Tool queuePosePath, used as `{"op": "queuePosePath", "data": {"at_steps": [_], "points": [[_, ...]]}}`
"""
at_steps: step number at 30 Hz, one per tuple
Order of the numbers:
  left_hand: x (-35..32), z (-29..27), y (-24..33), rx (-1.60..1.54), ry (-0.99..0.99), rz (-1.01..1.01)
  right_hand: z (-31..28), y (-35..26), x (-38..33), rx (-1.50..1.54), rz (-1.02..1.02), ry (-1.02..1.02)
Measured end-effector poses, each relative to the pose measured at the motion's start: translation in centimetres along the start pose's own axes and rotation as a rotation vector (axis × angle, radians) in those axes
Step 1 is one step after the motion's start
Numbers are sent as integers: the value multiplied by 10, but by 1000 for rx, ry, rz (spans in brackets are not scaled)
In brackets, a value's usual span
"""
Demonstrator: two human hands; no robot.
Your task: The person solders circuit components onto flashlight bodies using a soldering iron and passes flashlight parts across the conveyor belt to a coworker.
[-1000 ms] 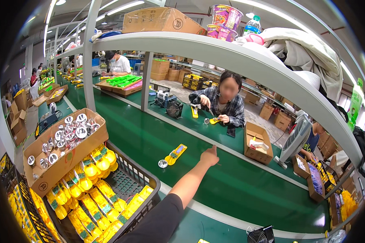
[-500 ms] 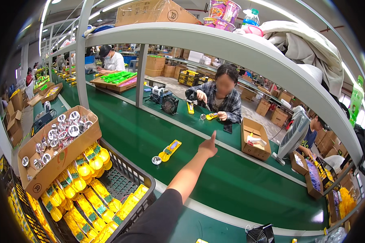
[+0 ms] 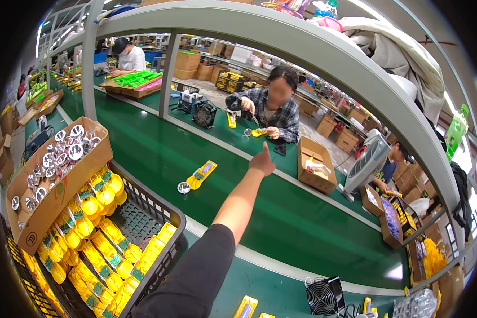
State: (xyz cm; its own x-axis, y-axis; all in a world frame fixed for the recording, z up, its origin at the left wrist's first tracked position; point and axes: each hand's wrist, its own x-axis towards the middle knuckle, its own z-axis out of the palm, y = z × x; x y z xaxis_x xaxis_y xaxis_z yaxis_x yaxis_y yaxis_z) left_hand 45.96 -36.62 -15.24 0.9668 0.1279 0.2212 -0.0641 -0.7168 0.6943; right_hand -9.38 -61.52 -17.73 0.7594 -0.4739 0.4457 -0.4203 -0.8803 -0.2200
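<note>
My left hand reaches out over the green conveyor belt. Its index finger is stretched out while the other fingers look curled, and it holds nothing. The finger lines up with the side of the belt where a co-worker in a checked shirt sits. That person holds a yellow flashlight housing in one hand and a thin tool in the other. Left of my forearm, on the belt, lie an open yellow flashlight housing with parts inside and a silver reflector cup. My right hand is out of view.
A black crate of yellow housings stands at left, with a carton of reflectors on it. Grey frame bars cross above the belt. Across it are a carton and a fan; a small black fan stands near me.
The whole scene has shifted left and up in the picture as the view turned. My left arm keeps its pointing pose; more of the near bench's yellow housings shows.
</note>
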Motion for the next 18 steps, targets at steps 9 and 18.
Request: {"op": "queuePosePath", "data": {"at_steps": [9, 18], "points": [[-12, 19, -14, -62, -15, 4, 45, 53, -25, 405, 63, 129], [-20, -2, -1, 193, 44, 161, 30, 38, -19, 238, -5, 125]]}}
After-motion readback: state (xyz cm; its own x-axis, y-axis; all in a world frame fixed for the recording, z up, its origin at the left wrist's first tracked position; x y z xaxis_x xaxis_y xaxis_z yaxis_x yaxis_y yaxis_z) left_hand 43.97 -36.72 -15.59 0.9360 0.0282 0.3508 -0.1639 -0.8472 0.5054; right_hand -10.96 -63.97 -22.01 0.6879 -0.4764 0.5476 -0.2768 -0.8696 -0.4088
